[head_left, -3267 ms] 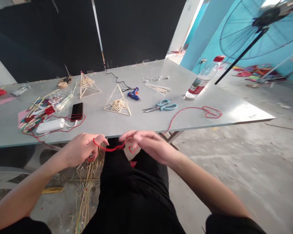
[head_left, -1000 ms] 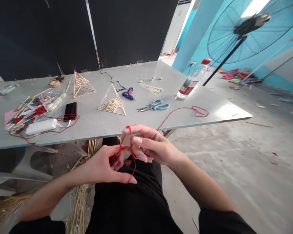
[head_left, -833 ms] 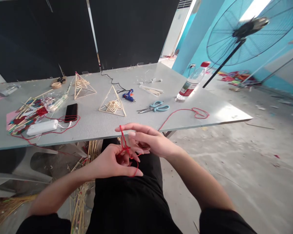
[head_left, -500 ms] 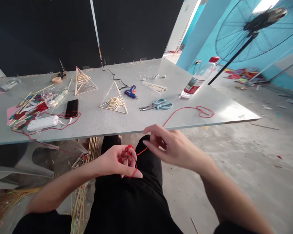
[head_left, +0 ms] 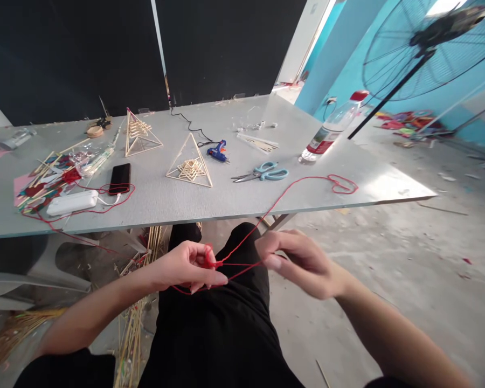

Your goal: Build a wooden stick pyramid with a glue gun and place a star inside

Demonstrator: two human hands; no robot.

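Note:
Above my lap, my left hand (head_left: 194, 267) is closed on a small tangle of red yarn (head_left: 212, 260), its fingers curled and thumb pointing right. My right hand (head_left: 297, 261) pinches a loop of the same yarn between thumb and forefinger, drawing two strands taut between the hands. Another strand rises from the left hand over the table's front edge and ends in loose loops near the bottle. Part of the yarn inside the left fingers is hidden.
On the grey table (head_left: 153, 207) lie blue-handled scissors (head_left: 267, 172), a glue gun (head_left: 218, 152), two stick pyramids (head_left: 189, 170), a phone (head_left: 120, 179), a white power strip (head_left: 73, 203) and craft scraps. A water bottle (head_left: 325, 143) stands at right, near a large fan (head_left: 432, 48).
My right hand has moved down and right and now pinches a loop of yarn, stretching it from the left hand. Before, its fingers were apart. The left hand has shifted slightly left.

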